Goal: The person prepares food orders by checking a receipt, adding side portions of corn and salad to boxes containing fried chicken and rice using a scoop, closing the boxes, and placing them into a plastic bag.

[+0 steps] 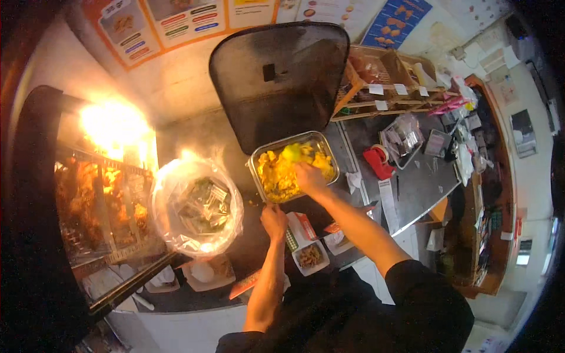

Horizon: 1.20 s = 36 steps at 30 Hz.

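Note:
A rectangular clear container (pixel 333 175) holds chunky yellow food (pixel 278 174). My right hand (pixel 308 177) reaches into it with curled fingers, just below a bright yellow-green object (pixel 291 152). That object looks like a utensil's end, but blur hides its shape and whether my fingers hold it. At the container's near left corner, my left hand (pixel 273 220) is closed against the rim. Beside my left forearm stands an open paper food box (pixel 311 258) with brown, shredded-looking food. Another paper box (pixel 340 242) is partly covered by my right forearm.
Left of the container is a round tub lined with clear plastic (pixel 238 212), holding packets. A brightly lit heated display case (pixel 106 212) stands further left. A dark mesh-like panel (pixel 278 88) rises behind. At right are wooden racks (pixel 397 95) and a red tape dispenser (pixel 378 162).

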### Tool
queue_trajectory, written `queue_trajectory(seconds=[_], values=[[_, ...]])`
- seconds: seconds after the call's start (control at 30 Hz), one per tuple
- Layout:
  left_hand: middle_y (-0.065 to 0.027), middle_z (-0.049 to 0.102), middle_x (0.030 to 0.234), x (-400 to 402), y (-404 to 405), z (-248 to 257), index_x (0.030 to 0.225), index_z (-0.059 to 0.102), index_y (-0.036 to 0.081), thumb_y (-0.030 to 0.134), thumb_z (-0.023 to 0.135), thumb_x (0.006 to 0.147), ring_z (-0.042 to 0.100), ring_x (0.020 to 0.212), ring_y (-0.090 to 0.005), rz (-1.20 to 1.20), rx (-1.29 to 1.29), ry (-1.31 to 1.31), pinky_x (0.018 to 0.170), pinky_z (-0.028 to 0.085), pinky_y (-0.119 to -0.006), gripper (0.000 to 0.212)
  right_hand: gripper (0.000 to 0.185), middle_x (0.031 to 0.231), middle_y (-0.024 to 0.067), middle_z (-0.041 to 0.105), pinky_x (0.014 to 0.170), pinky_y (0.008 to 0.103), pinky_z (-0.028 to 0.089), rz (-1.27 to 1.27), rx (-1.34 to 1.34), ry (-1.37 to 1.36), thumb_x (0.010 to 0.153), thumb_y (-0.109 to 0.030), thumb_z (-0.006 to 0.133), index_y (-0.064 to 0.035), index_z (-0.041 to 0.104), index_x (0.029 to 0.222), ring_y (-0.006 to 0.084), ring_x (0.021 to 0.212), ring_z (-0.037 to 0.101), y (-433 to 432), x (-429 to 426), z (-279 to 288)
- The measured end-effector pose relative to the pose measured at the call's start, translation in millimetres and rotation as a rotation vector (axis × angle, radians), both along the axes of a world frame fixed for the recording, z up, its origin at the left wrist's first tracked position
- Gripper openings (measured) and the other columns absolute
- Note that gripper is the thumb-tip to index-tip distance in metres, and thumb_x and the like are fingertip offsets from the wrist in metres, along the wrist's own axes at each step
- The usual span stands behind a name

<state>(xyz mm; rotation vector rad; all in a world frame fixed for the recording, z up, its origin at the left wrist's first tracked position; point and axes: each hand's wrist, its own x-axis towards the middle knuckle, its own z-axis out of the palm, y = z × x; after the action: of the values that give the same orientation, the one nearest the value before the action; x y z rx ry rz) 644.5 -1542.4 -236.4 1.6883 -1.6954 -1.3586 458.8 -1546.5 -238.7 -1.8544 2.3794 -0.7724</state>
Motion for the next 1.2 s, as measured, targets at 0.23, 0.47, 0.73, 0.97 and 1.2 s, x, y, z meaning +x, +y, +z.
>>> queue_trajectory(seconds=[0.23,0.47,0.73,0.97,1.2], values=[[-0.0209,0.062,0.069,7.7,-14.8,28.1,0.102,0.057,-0.006,0.01,0.048,0.089,0.065,0.061,-0.0322,-0.059,0.06,0.032,0.059,0.049,-0.043,0.022,0.008,0.074,0.0198,0.061,0.063,0.0496,0.05,-0.196,0.254,0.007,0.078,-0.007,0.052,-0.0035,0.058,0.081,0.0398,0.076,0.062,19.5,-17.3,62.0],[-0.0202,0.062,0.071,5.2,0.7,-20.4,0.129,0.047,-0.009,0.016,0.045,0.093,0.065,0.063,-0.0296,-0.026,0.203,0.128,0.057,0.049,-0.042,0.044,0.01,0.08,0.0194,0.065,0.067,0.0496,0.052,-0.191,0.247,0.056,0.078,-0.008,0.054,-0.0027,0.061,0.083,0.0404,0.076,0.064,66.0,-18.2,46.9],[-0.0106,0.06,0.075,2.4,2.6,5.8,0.113,0.055,-0.004,0.01,0.047,0.092,0.058,0.056,-0.0166,0.197,0.49,0.44,0.052,0.048,-0.031,0.027,0.015,0.071,0.0207,0.06,0.063,0.0502,0.046,-0.125,0.133,-0.067,0.08,-0.009,0.05,-0.0013,0.057,0.07,0.043,0.072,0.06,60.3,-50.0,68.8],[-0.0048,0.051,0.082,-72.8,48.0,52.4,0.101,0.054,0.002,0.014,0.054,0.094,0.049,0.07,-0.0128,0.311,0.981,0.846,0.062,0.049,-0.032,0.014,0.009,0.081,0.017,0.061,0.068,0.0451,0.051,0.243,0.348,0.107,0.081,-0.008,0.05,-0.004,0.057,0.084,0.0369,0.075,0.062,96.2,-47.9,58.0],[-0.0023,0.055,0.096,-95.0,49.8,8.9,0.094,0.053,0.009,0.004,0.046,0.089,0.049,0.069,-0.0112,0.417,0.932,1.027,0.058,0.047,-0.026,0.01,0.028,0.083,0.0187,0.064,0.072,0.0456,0.052,0.517,0.516,0.046,0.071,-0.024,0.072,-0.0028,0.064,0.086,0.0364,0.078,0.065,68.7,-53.0,33.6]])
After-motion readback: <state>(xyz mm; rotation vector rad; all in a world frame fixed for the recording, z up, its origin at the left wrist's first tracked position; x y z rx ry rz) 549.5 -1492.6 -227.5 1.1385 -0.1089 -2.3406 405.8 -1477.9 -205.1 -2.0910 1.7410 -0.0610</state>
